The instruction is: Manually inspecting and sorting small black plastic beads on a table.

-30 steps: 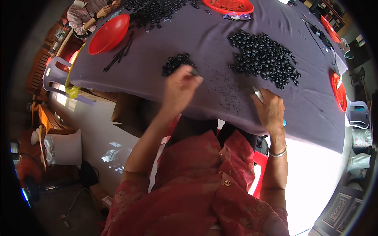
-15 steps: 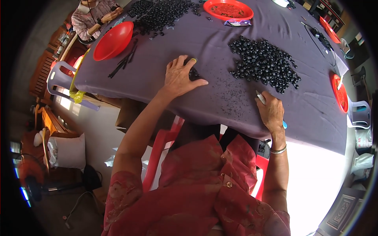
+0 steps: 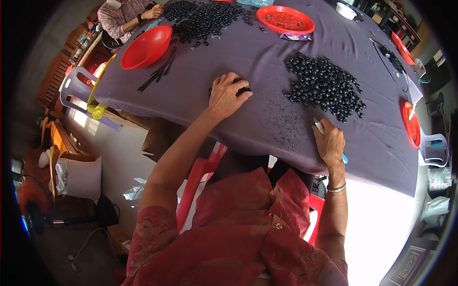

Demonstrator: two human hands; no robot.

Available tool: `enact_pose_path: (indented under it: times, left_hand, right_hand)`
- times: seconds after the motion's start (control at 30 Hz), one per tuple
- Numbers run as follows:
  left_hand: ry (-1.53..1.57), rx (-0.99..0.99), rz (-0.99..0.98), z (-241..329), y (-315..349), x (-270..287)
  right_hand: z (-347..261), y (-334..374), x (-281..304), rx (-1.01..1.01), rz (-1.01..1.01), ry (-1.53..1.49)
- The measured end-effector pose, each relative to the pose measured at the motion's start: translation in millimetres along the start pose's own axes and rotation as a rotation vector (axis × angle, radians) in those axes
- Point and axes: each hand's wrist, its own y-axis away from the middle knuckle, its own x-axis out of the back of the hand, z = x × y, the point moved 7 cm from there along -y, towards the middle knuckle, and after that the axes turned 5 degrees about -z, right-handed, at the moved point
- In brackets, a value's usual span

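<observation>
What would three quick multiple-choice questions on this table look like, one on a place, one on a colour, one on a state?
1. Where does the left hand rest?
A. on a small clump of black beads
B. inside the red bowl
C. on the plastic chair

2. What colour is the cloth on the table?
A. white
B. greyish purple
C. green

3. How is the right hand occupied?
A. lying open and flat
B. closed around a thin tool with a blue end
C. raised off the table

Answers: 1 A, dark beads peek out beside its fingers. 2 B, the whole tabletop shows that shade. 3 B, the tool sticks out of the fist near the table's edge.
</observation>
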Motion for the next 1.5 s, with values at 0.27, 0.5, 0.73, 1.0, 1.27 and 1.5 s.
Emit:
enact_pose_path:
  times: [0.27, 0.5, 0.73, 1.0, 1.27, 1.5]
  left_hand:
    - [0.013, -0.058, 0.017, 6.2, -0.7, 4.5]
    - [0.041, -0.071, 0.045, 5.4, -0.2, 4.0]
    - [-0.014, 0.109, 0.116, -21.7, 21.0, 21.8]
    - [-0.158, 0.303, 0.235, -70.3, 88.0, 81.6]
    - [-0.232, 0.539, 0.408, -109.9, 166.6, 125.9]
    - [-0.172, 0.673, 0.507, -146.1, 202.2, 142.0]
  right_hand:
    - [-3.4, 0.4, 1.1, 0.045, 0.061, 0.017]
    - [-4.9, 0.8, 3.9, 0.055, 0.070, 0.011]
    - [-0.6, -0.3, -0.1, -0.001, 0.011, -0.007]
    - [-1.2, -1.2, 0.5, 0.004, 0.031, 0.009]
    - [-8.7, -0.2, 1.2, 0.025, 0.049, 0.025]
    - [-5.4, -0.9, -0.1, 0.034, 0.034, 0.027]
